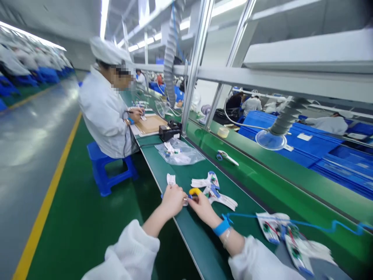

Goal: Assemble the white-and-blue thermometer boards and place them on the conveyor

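My left hand (pixel 172 200) is curled at the near edge of the green bench (pixel 204 233), its fingers closed on a small piece that I cannot make out. My right hand (pixel 201 206) sits beside it, pinching a small yellow-handled tool (pixel 194 191). A blue wrist strap (pixel 222 226) circles my right wrist, and its blue coiled cord (pixel 320 226) trails right. Small white packets with circuit parts (pixel 214 188) lie just beyond my hands. A white slip (pixel 171 179) lies above my left hand.
More packets (pixel 287 233) lie at the right. A clear plastic bag (pixel 177 152), black soldering station (pixel 169 130), scissors (pixel 226 156) and tape roll (pixel 223 132) sit farther along. A co-worker (pixel 107 105) sits on a blue stool (pixel 106 169). An extraction hose (pixel 284 120) hangs over blue trays (pixel 335 155).
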A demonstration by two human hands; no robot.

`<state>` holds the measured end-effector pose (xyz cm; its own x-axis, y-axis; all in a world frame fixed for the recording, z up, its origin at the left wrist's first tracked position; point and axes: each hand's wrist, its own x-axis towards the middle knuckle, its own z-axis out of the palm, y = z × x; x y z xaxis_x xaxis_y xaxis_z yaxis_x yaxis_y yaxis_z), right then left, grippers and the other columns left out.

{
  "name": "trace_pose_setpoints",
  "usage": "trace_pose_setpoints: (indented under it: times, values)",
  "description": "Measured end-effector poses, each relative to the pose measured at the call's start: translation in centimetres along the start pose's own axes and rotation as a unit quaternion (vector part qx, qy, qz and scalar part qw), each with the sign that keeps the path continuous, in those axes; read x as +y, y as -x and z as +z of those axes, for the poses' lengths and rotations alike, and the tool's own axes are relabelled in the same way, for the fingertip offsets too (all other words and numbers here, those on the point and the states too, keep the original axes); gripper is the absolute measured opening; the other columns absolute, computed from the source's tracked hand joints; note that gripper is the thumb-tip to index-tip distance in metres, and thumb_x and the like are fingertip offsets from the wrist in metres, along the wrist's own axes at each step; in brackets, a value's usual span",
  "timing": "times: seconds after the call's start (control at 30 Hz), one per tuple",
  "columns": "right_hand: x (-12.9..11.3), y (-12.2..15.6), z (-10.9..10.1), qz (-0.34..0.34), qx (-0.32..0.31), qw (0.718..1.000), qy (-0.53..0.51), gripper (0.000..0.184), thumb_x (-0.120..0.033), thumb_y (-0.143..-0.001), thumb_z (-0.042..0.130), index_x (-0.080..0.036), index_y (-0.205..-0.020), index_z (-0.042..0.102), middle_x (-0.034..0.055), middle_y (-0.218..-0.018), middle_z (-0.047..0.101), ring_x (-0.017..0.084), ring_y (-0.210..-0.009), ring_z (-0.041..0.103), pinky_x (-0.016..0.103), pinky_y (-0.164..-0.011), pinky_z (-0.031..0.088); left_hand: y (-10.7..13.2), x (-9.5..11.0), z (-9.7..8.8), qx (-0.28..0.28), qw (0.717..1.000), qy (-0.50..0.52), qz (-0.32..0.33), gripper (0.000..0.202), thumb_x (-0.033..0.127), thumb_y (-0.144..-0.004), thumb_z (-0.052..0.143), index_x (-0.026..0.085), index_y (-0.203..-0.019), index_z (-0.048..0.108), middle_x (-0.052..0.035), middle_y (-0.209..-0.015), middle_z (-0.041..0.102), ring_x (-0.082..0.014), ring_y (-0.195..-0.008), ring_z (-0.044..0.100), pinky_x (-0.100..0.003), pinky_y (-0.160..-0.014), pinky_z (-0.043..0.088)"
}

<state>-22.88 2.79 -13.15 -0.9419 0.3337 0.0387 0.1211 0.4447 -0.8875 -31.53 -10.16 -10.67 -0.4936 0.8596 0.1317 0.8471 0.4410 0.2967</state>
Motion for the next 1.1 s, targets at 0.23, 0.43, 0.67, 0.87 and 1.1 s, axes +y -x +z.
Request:
trace_pose_setpoints:
  times: [0.23, 0.43, 0.67, 0.87, 1.1]
  values:
    - [0.7, 0.1, 0.1, -0.046, 0.044, 0.997, 0.039, 0.016, -0.029, -0.082, 0.046, -0.015, -0.087, 0.053, 0.0062, -0.082, 0.061, 0.018, -0.073, 0.059, 0.030, -0.068, 0.046, -0.4, 0.3, 0.2, 0.002, 1.000, -0.010, -0.011, 0.018, 0.022, -0.076, 0.049, 0.022, -0.077, 0.067, -0.0063, -0.082, 0.065, -0.0244, -0.089, 0.053, -0.038, -0.076, 0.034]
    - [1.7, 0.1, 0.5, -0.035, 0.096, 0.991, 0.083, 0.019, -0.027, -0.082, 0.045, -0.014, -0.083, 0.059, 0.0074, -0.080, 0.062, 0.020, -0.074, 0.058, 0.031, -0.070, 0.043, -0.5, 0.9, 0.4, -0.012, 0.999, -0.006, -0.039, 0.020, 0.022, -0.078, 0.047, 0.023, -0.080, 0.067, -0.0063, -0.087, 0.065, -0.0243, -0.094, 0.053, -0.039, -0.080, 0.033]
    - [3.1, -0.3, -0.1, -0.025, 0.106, 0.989, 0.096, 0.026, -0.020, -0.075, 0.048, -0.013, -0.092, 0.066, 0.0078, -0.077, 0.067, 0.022, -0.071, 0.062, 0.031, -0.067, 0.046, -0.6, 1.7, 0.7, -0.022, 0.997, -0.020, -0.075, 0.021, 0.025, -0.077, 0.047, 0.024, -0.084, 0.067, -0.0056, -0.091, 0.064, -0.0248, -0.096, 0.052, -0.039, -0.082, 0.034]
    - [3.6, -0.4, -0.1, -0.053, 0.104, 0.989, 0.091, 0.034, -0.027, -0.075, 0.043, -0.011, -0.095, 0.065, 0.0118, -0.082, 0.067, 0.024, -0.074, 0.063, 0.034, -0.069, 0.049, -1.1, 2.7, 0.8, -0.022, 0.995, -0.016, -0.098, 0.025, 0.025, -0.076, 0.045, 0.023, -0.088, 0.067, -0.0074, -0.094, 0.064, -0.0264, -0.099, 0.051, -0.041, -0.084, 0.034]
    - [5.4, -1.8, -1.5, -0.079, 0.117, 0.988, 0.066, 0.032, -0.044, -0.063, 0.047, -0.024, -0.077, 0.068, 0.0099, -0.083, 0.069, 0.031, -0.082, 0.065, 0.039, -0.076, 0.052, -1.9, 3.7, 0.3, -0.015, 0.990, 0.025, -0.140, 0.028, 0.029, -0.069, 0.052, 0.025, -0.091, 0.069, -0.0095, -0.095, 0.066, -0.0289, -0.102, 0.049, -0.044, -0.087, 0.035]
